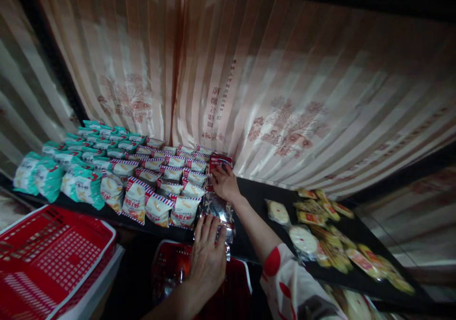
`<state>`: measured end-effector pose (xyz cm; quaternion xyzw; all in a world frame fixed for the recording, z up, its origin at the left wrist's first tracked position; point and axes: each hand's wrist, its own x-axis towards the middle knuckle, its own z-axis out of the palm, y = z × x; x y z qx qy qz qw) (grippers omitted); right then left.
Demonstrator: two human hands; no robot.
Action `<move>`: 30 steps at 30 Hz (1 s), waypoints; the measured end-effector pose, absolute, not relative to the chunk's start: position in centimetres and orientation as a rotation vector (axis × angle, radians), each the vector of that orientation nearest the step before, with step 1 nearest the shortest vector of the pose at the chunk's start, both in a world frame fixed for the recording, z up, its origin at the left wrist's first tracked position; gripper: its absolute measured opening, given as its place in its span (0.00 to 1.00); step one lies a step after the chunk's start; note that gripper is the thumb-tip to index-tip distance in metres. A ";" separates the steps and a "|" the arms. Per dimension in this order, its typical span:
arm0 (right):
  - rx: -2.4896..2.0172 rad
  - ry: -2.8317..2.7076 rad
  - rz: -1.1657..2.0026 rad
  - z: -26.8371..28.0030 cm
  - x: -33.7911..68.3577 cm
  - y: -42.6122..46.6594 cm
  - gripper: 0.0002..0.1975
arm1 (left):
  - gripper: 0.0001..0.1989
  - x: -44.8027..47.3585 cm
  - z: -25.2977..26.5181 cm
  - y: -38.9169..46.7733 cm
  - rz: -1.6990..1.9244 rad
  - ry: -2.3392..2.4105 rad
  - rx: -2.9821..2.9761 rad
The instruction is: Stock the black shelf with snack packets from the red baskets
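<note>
My right hand [224, 182] reaches to the back of the dark shelf, its fingers stretched over a dark red snack packet [223, 158] near the curtain. Closer to me, my left hand [208, 256] lies with fingers extended at the front end of a shiny silvery packet [218, 211]. The silvery packet and the red one are in one row. Directly left of that row stand white snack bags with striped tops [185, 211], in several lines. The undersides of both palms are hidden.
Teal snack bags [85, 187] fill the shelf's left end. Round pale packs [302, 241] and yellow packets [335, 249] lie on the right of the black shelf [249, 215]. Below are a red basket [245, 275] and a larger red basket [71, 244]. A pleated curtain [213, 49] hangs behind.
</note>
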<state>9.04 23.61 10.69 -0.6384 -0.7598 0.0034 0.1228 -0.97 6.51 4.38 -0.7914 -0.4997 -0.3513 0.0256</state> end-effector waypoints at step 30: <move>-2.089 -2.210 0.264 10.1 8.4 25.6 0.23 | 0.24 -1.1 4.1 7.1 -1.086 -1.544 -2.502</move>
